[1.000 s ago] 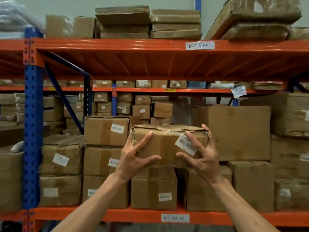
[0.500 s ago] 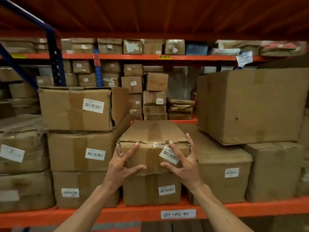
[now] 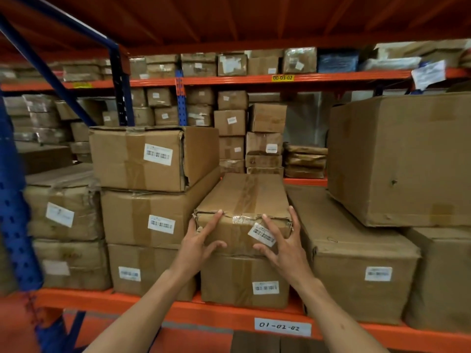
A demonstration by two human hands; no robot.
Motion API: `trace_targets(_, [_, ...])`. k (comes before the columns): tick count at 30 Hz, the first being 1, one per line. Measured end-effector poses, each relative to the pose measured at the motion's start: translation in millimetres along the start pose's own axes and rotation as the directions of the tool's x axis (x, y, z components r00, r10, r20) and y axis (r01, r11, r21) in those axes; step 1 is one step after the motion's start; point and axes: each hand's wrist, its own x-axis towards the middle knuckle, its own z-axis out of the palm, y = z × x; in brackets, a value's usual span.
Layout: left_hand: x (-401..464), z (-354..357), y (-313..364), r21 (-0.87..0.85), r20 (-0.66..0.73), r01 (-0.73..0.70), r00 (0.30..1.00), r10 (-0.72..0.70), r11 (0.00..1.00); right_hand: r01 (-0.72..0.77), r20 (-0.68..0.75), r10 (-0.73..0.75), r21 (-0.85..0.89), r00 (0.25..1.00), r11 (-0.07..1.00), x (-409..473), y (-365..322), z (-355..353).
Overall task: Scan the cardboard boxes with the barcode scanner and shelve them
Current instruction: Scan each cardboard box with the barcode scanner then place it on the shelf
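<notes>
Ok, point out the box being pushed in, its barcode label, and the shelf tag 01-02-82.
pushed box [image 3: 244, 194]: head view, taped top face.
barcode label [image 3: 261, 234]: head view, label's middle.
shelf tag [image 3: 282, 326]: head view, handwritten digits.

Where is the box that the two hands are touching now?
In the head view, the box lies centre, on top of a lower box, between the left stack and a long box, both hands on its near face.

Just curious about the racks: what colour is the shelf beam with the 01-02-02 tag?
Orange: the beam shows best in the head view, its white tag handwritten.
</notes>
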Motion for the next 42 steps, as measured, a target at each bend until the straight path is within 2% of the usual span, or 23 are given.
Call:
trace_targets(6, [-10, 10, 5, -0.045, 0.016, 0.018, 1.000, -0.017, 0.999, -0.016, 0.046, 0.018, -0.042, 0.999, 0.999, -4, 1, 1])
trace_targets(13, [-14, 5, 14, -0.052, 0.048, 0.092, 0.995, -0.090, 0.994, -0.134, 0.197, 0.159, -0.131, 0.968, 0.982, -7, -15, -15])
trace_targets(16, [-25, 6, 12, 0.024, 0.051, 0.112, 0.992, -0.113, 0.993, -0.175, 0.249, 0.215, -0.173, 0.944, 0.969, -16, -27, -24])
trace_targets(20, [-68, 24, 15, 0.174, 0.003, 0.155, 0.988, -0.158, 0.973, -0.197, 0.250, 0.257, -0.243, 0.934, 0.950, -54, -42, -33])
trace_targets(24, [-139, 57, 27, 0.009, -0.031, 0.176, 0.984, -0.175, 0.984, -0.249, 0.192, 0.287, -0.195, 0.939, 0.948, -120, -40, -35])
trace_targets(26, [-180, 75, 29, -0.081, 0.063, 0.261, 0.965, -0.256, 0.962, -0.333, 0.199, 0.368, -0.190, 0.908, 0.924, -165, -33, -34])
trace_targets(30, [-255, 104, 31, -0.085, 0.343, 0.375, 0.881, -0.326, 0.923, -0.489, 0.290, 0.551, -0.263, 0.782, 0.832, -260, -15, -33])
trace_targets(34, [-323, 129, 41, 0.013, 0.559, 0.445, 0.739, -0.376, 0.895, -0.670, 0.350, 0.735, -0.308, 0.580, 0.676, -355, 5, -34])
trace_targets(37, [-371, 156, 45, 0.057, 0.647, 0.460, 0.659, -0.384, 0.886, -0.745, 0.386, 0.816, -0.358, 0.431, 0.563, -421, 19, -42])
trace_targets(42, [-456, 210, 63, 0.175, 0.775, 0.452, 0.485, -0.406, 0.875, -0.777, 0.429, 0.871, -0.454, 0.238, 0.436, -531, 45, -49])
